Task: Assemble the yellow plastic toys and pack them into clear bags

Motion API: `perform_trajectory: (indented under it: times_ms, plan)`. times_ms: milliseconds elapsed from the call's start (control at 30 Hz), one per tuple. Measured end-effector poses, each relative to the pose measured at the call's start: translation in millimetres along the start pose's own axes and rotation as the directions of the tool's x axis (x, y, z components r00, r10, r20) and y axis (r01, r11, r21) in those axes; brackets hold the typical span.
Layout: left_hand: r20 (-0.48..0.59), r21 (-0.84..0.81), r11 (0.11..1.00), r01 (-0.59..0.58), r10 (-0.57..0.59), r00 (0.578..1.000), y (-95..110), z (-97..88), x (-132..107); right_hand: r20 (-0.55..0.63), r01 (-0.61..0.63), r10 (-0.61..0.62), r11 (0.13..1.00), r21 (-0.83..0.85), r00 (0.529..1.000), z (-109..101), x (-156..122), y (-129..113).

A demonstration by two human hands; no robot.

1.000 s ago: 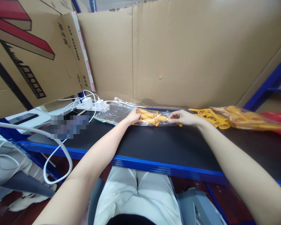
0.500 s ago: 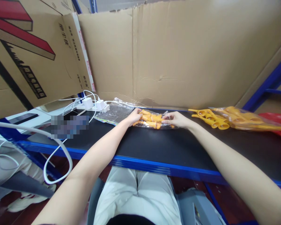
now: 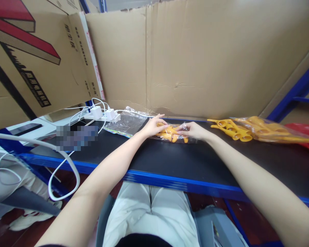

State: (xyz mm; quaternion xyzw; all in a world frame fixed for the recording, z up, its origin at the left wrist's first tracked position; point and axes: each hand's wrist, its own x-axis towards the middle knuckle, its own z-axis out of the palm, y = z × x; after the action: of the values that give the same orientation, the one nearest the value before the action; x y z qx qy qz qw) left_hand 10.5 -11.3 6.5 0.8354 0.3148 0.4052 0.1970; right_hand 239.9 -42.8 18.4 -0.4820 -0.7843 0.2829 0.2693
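Note:
A clear plastic bag with several orange plastic pieces (image 3: pixel 172 133) inside lies on the black shelf top, between my two hands. Over its left end is my left hand (image 3: pixel 153 127), fingers spread apart, the tips touching the bag and pieces from above. My right hand (image 3: pixel 193 131) pinches the bag at its right end, thumb and fingers close together beside the orange pieces. The exact shape of the pieces is partly hidden by film glare and my fingers.
To the right lie yellow horn-shaped pieces (image 3: pixel 233 130), a clear bag of more yellow pieces (image 3: pixel 267 130) and a red item (image 3: pixel 305 137). Leftward are a flat clear bag (image 3: pixel 128 124), a power strip (image 3: pixel 114 118) and white cables. Cardboard (image 3: pixel 195 61) stands behind; a blue rail (image 3: pixel 164 181) edges the front.
My left hand has moved slightly up and right over the bag, its fingers spreading from their hold on the left end. My right hand has shifted slightly on the bag's right end.

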Motion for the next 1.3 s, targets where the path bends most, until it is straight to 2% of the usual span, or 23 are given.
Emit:
perform_trajectory:
  times_ms: [300,400,500,633,700,867,967,1033,1133,1233,1300]
  plan:
    - [0.042,0.019,0.998,-0.063,0.062,0.997,13,5.7,-1,0.022,-0.015,0.014,0.999,0.037,1.000,0,1,2]
    - [0.023,0.033,0.997,-0.069,0.069,0.997,19,7.4,0,0.002,-0.022,0.022,0.997,0.079,1.000,2,0,0]
    - [-0.020,0.020,0.998,-0.064,0.064,0.998,22,7.5,0,-0.027,-0.010,0.016,0.977,0.214,1.000,3,-2,-4]
    - [-0.043,0.010,0.998,-0.064,0.064,0.997,21,6.6,1,-0.009,0.028,-0.027,0.869,0.493,1.000,4,-3,-5]
    - [-0.016,-0.010,0.999,-0.052,0.052,0.999,18,7.6,1,0.018,0.014,-0.028,0.840,0.543,0.999,4,-2,-4]
    - [0.109,-0.117,0.993,0.025,-0.012,0.994,3,16.0,3,0.066,-0.047,0.013,0.842,0.538,0.998,6,0,-2]
    - [0.139,-0.203,0.977,0.072,-0.044,0.989,-1,18.3,4,0.001,-0.056,0.066,0.849,0.525,0.998,7,3,-2]
    - [0.071,-0.262,0.959,0.109,-0.094,0.993,0,16.0,5,-0.093,-0.063,0.122,0.878,0.475,0.988,5,3,-2]
    - [-0.138,-0.273,0.948,0.163,-0.207,0.969,-2,8.7,7,-0.156,-0.140,0.198,0.937,0.321,0.968,2,2,-2]
    - [-0.287,-0.219,0.929,0.299,-0.354,0.890,-9,3.3,7,-0.073,-0.209,0.226,0.959,0.191,0.972,0,-2,-4]
    - [-0.265,-0.279,0.868,0.411,-0.481,0.836,-13,3.1,5,-0.019,-0.213,0.218,0.966,0.149,0.976,0,-4,-8]
